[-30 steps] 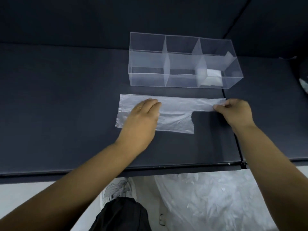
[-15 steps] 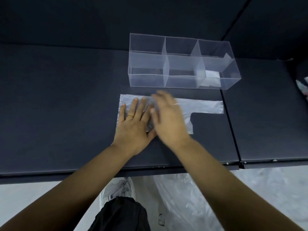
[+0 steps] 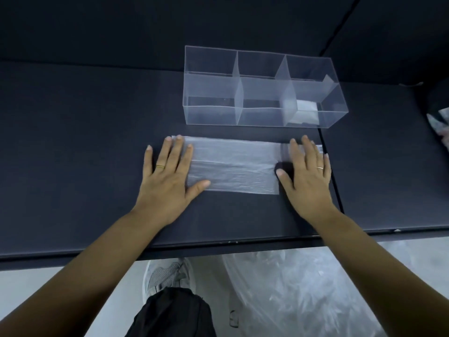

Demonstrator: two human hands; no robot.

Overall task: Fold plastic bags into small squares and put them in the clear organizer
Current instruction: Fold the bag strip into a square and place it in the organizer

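**Plastic bag pressed flat on dark surface, both palms down**

Item: plastic bag. Thin, translucent, milky white against the dark surface. Laid out as one long strip running left to right, finely wrinkled, with a straight lengthwise crease through its middle. Right end narrower: a handle strip along the far side, and a cut-out at the near right corner where the dark surface shows through.

Position: flat, between the near edge of the surface and the clear organizer, just apart from the organizer's front wall and parallel to it. Right end close to the seam between the two panels of the surface.

Left hand: palm down on the bag's left end, fingers straight and slightly spread, thumb out along the near edge of the bag, little finger off the bag on bare surface. Gold ring on one finger.

Right hand: palm down on the right end, fingers straight and slightly fanned over the handle strip, thumb tip at the cut-out. Thin ring on one finger.

Organizer: three compartments in a row. Left and middle hold nothing visible. Right holds one folded bag, a small pale square.

Below the near edge: heap of loose plastic bags on the floor, grey mesh shoe.
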